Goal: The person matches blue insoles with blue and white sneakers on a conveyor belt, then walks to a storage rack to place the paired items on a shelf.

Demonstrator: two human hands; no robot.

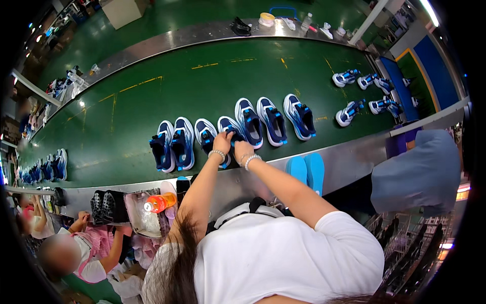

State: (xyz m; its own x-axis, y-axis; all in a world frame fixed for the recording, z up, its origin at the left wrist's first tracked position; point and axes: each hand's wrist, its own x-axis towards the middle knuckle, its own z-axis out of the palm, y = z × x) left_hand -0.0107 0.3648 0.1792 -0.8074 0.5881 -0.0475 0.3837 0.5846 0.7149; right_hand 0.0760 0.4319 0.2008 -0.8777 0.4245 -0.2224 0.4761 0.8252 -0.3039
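Both hands work at one blue-and-white sneaker (pixel 227 122) on the green conveyor belt. My left hand (pixel 221 142) is closed, pinching at the shoe's opening. Close beside it, my right hand (pixel 243 149) has its fingers curled at the heel side of the same shoe; its fingertips are partly hidden. A matching sneaker (pixel 204 133) lies just left of my left hand. Touching the worked shoe on the right is another sneaker (pixel 247 117), with two more beyond it. Further left stands a pair, its nearer shoe (pixel 183 142) toe pointing away from me.
More sneakers lie on the belt (pixel 212 81) at the far right and far left. Blue insoles (pixel 315 172) rest on the near metal edge. Left of me, an orange bottle (pixel 159 203) lies on a basket (pixel 136 215). A co-worker (pixel 96 248) sits at lower left.
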